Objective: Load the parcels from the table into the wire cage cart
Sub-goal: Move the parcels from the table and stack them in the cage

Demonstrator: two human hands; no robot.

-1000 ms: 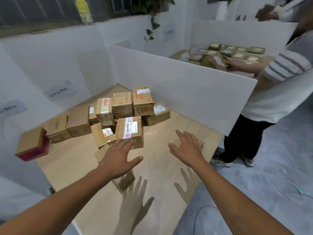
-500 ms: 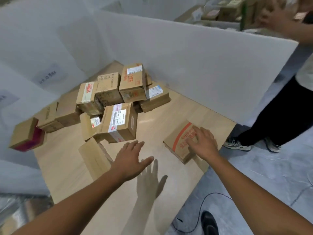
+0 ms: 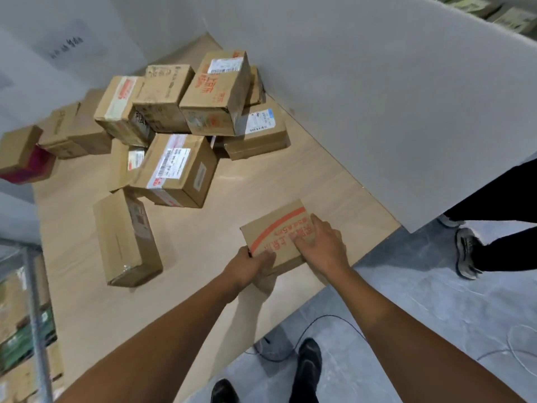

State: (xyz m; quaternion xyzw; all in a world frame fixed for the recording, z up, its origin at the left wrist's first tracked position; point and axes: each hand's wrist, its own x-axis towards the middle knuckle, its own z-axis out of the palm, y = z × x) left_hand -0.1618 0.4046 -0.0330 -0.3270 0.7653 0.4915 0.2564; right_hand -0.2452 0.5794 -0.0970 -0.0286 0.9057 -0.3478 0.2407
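Head camera: A person bends over a wooden table [image 3: 203, 286] with both hands on a flat brown parcel [image 3: 273, 228] printed in red, which lies at the table's near right edge. The left hand [image 3: 248, 267] grasps the parcel's near corner, thumb on top and fingers curled round the side. The right hand [image 3: 322, 248] lies spread on the lid with fingers nearly straight, pressing rather than clasping.

Farther back, a pile [image 3: 186, 112] of labelled cardboard boxes is heaped against a white partition [image 3: 377, 97], well apart from the held parcel. One long box [image 3: 125, 242] lies alone between pile and near edge.

A wire cart [image 3: 35, 309] shows at the far left, with goods behind its bars. A second person's shoe [image 3: 466, 253] stands on the grey floor beyond the partition's end.
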